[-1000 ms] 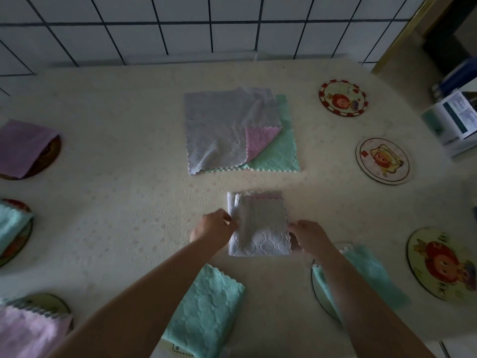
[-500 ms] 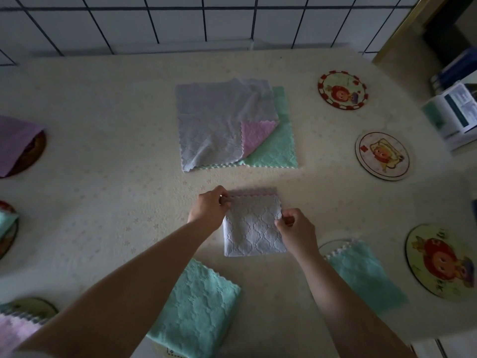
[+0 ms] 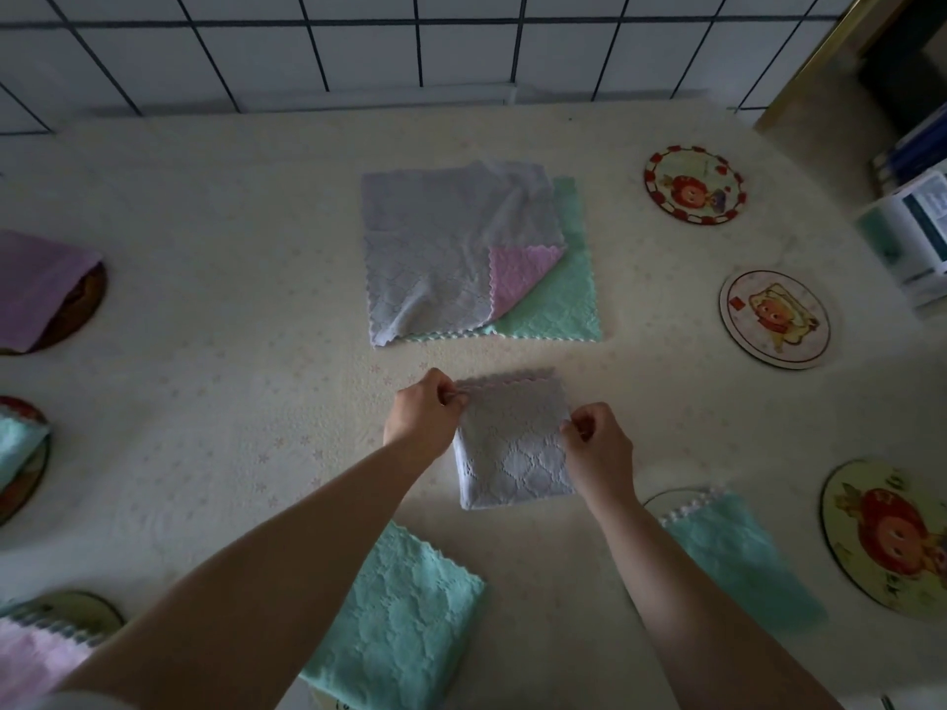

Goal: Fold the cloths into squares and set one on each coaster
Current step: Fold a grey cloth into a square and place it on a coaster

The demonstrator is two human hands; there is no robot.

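Head view: folded grey cloth (image 3: 512,443) on surface (image 3: 205,402), 6 o'clock of the unfolded stack (image 3: 461,258). Left hand (image 3: 423,415) grip now pinches its top-left corner; right hand (image 3: 597,445) grip pinches its right edge, shifted up.

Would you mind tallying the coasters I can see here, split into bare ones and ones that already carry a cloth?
Bare coasters: 3
Coasters with a cloth on them: 4
Total: 7 coasters in view
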